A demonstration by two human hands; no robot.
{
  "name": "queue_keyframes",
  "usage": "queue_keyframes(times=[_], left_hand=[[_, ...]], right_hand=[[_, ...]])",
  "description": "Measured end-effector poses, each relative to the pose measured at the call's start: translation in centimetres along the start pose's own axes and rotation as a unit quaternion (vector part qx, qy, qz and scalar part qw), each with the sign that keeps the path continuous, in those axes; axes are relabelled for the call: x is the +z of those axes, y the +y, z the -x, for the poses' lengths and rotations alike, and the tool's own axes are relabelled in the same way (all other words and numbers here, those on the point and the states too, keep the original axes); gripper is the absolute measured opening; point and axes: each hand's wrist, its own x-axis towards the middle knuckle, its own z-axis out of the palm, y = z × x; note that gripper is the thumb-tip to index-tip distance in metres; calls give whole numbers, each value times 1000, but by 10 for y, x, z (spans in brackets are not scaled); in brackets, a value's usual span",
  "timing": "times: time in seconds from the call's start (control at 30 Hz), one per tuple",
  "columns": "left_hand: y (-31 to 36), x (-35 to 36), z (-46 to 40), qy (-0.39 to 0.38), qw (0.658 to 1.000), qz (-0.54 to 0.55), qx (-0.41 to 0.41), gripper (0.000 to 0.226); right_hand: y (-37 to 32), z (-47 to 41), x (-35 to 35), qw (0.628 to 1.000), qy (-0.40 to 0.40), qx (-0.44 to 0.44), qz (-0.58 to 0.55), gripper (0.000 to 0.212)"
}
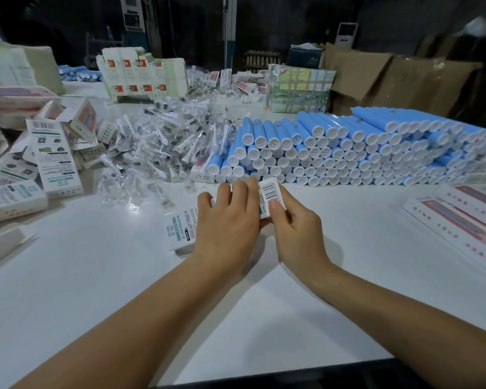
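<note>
At frame centre, the carton (180, 228) lies flat on the worktop (236, 304). The left hand (227, 220) curls over its body to steady it. The right hand (295, 228) pinches the barcoded end flap (271, 192), probably to close it. Stacked blue tubes (348, 147) sit just behind.

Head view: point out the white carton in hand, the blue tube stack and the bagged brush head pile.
white carton (270, 193), head view, barcode end flap.
blue tube stack (348, 157), head view, white caps on the front face.
bagged brush head pile (166, 141), head view, middle of the heap.
</note>
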Motion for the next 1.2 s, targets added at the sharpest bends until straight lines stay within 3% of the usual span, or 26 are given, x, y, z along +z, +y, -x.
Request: queue_keyframes(times=[0.17, 0.33, 0.63, 0.8, 0.93, 1.0, 1.1, 1.13, 1.2], left_hand=[[-2, -2, 1, -18, 1000, 7, 4, 71], [0, -5, 2, -33, 999, 10, 14, 72], [2, -10, 3, -43, 998, -23, 34, 71], [2, -9, -2, -117, 992, 43, 16, 76], [-6, -12, -16, -142, 977, 151, -54, 73], [-16, -16, -24, -124, 937, 310, -100, 65], [-32, -21, -30, -45, 825, 535, -178, 34], [-37, -22, -32, -34, 773, 587, -237, 29], [-46, -21, -35, -43, 619, 690, -372, 31]], right_hand=[[1, 0, -1, 1000, -11, 6, -9, 35], [1, -9, -3, 993, -27, 74, -86, 41], [8, -6, -3, 997, -14, 40, -63, 42], [7, -12, -4, 984, -38, 81, -154, 37], [5, -16, -8, 967, -26, 74, -243, 34], [4, -17, -10, 968, -10, 81, -239, 33], [6, -18, -9, 972, 5, 97, -214, 24], [7, -17, -9, 973, 1, 101, -207, 25], [7, -16, -8, 977, -16, 97, -190, 26]])
